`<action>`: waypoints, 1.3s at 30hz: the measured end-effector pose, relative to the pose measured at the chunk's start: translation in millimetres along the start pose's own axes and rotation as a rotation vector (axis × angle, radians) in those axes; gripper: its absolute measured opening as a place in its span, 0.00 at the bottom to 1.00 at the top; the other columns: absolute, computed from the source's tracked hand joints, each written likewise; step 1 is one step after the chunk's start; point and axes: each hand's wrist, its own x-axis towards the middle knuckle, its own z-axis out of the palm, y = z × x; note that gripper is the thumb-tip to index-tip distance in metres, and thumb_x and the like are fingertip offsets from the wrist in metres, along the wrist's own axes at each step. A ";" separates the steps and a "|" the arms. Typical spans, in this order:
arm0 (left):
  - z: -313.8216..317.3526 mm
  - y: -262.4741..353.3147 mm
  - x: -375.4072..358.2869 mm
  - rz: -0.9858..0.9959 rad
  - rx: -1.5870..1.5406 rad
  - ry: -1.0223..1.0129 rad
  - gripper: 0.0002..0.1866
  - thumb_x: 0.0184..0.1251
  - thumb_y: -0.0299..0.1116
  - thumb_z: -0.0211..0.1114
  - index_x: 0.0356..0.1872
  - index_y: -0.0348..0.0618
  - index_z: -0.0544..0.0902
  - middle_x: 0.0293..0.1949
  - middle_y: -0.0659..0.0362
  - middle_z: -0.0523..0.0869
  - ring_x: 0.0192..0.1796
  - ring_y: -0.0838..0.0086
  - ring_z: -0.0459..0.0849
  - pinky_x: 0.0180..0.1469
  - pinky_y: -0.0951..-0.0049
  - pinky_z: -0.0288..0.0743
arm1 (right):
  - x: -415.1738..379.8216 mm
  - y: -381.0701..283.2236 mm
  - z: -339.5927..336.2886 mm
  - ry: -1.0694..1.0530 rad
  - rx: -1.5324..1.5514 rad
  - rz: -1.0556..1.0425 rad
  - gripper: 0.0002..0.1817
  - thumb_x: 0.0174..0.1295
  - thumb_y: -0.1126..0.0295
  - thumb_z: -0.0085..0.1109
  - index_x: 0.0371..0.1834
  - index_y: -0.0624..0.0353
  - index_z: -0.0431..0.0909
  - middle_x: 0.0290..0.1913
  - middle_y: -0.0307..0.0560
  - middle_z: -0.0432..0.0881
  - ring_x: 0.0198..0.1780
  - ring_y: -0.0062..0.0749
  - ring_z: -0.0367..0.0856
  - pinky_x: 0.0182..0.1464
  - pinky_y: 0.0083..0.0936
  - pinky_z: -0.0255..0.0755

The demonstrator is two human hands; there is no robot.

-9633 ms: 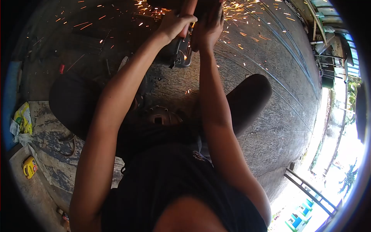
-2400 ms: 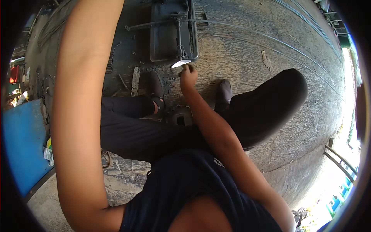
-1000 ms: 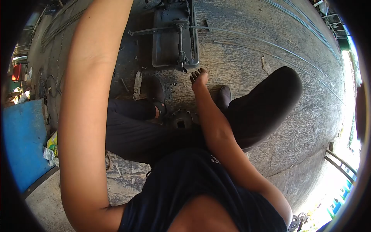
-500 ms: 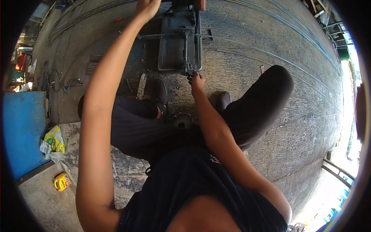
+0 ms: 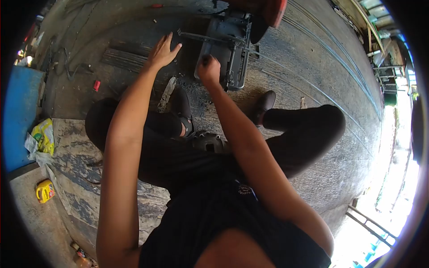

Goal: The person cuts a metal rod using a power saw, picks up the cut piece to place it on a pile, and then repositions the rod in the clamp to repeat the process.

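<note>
While you're sitting there with your knees out wide, the blue panel [image 5: 18, 118] is standing way off to your left, with a yellow bag [image 5: 43, 135] lying beside it and a yellow jug [image 5: 45, 191] sitting nearer you. Next across, a small red thing [image 5: 96, 85] is lying on the floor, then some flat bars [image 5: 121, 59]. Your left hand [image 5: 164, 52] is hovering wide open, thumb out, holding nothing. Just past it, the metal strip [image 5: 196, 36] is running in over the saw base [image 5: 212, 47] to the clamp [image 5: 231, 64]. Your right hand [image 5: 208, 70] is curling mostly closed over the base's near left part; can't tell if it's gripping that dark bit. The red guard [image 5: 276, 11] is sitting up at the far right of the base, and long thin rods [image 5: 330, 48] are stretching along the floor beyond.
</note>
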 end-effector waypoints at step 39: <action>81.6 -109.3 15.5 -0.426 -0.174 0.473 0.24 0.64 0.29 0.56 0.59 0.26 0.70 0.51 0.36 0.78 0.55 0.43 0.77 0.58 0.52 0.71 | 174.2 -14.0 105.9 0.027 -0.265 -0.571 0.10 0.54 0.75 0.57 0.39 0.64 0.81 0.42 0.60 0.80 0.46 0.58 0.78 0.49 0.45 0.74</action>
